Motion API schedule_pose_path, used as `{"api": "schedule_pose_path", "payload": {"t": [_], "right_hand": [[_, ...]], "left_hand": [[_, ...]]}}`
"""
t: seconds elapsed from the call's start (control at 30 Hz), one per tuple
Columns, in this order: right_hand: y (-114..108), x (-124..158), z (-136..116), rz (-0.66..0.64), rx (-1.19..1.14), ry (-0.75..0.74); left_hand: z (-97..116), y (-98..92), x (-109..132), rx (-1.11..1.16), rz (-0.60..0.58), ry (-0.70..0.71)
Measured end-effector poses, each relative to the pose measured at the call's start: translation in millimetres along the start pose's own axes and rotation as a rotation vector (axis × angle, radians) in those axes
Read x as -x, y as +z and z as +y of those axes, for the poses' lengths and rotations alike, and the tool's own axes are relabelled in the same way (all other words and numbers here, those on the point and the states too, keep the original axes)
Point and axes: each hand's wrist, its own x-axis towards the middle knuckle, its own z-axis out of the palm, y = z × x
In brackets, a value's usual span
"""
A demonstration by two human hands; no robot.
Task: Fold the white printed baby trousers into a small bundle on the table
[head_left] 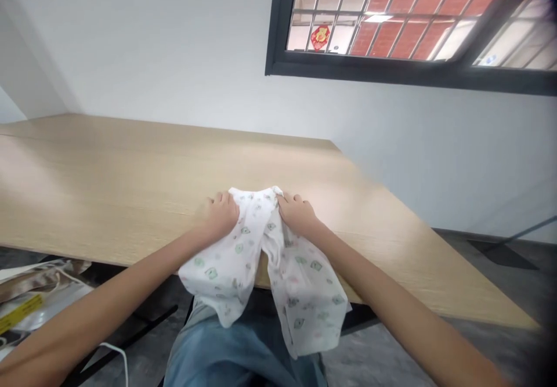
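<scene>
A small pair of white pants (248, 230) with a green and pink print lies with its waistband on the table, and both legs hang over the front edge toward my lap. At the waistband's left corner, my left hand (223, 216) has its fingers curled on the cloth. My right hand (298, 213) pinches the opposite corner, thumb on the fabric. Between the hands the waist is spread fairly flat, while the right leg shows folds near the crotch. The fingertips are partly hidden.
The light wooden table (130, 184) runs back to a white wall with a barred window (369, 71) at upper right. At lower left, below the table edge, sit bags with a yellow label (21, 311) and a white cable (119, 349).
</scene>
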Motion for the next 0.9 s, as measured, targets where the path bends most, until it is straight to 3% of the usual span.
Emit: {"api": "schedule_pose_path", "payload": {"t": [0.23,0.4,0.57,0.63,0.7,0.8,0.9], "right_hand": [[8,-60,33,-0.010,-0.039,0.124],[14,-67,48,-0.003,-0.075,0.137],[6,-42,37,0.097,-0.120,0.059],[-2,-29,20,0.170,-0.222,-0.102],[-11,-20,-4,0.192,-0.405,-0.366],[-18,-19,-37,0.081,-0.598,-0.677],[-14,-36,-59,-0.035,-0.540,-0.684]], "left_hand": [[10,13.8,-82,0.006,-0.065,-0.078],[6,15.6,-98,0.072,-0.014,-0.045],[-2,-0.1,-53,0.130,0.014,0.087],[-5,-8.6,-25,0.146,-0.016,0.183],[-5,-16.0,1,0.160,-0.049,0.265],[-6,-21.0,37,0.185,-0.082,0.322],[-8,-17.0,76,0.188,-0.079,0.317]]}}
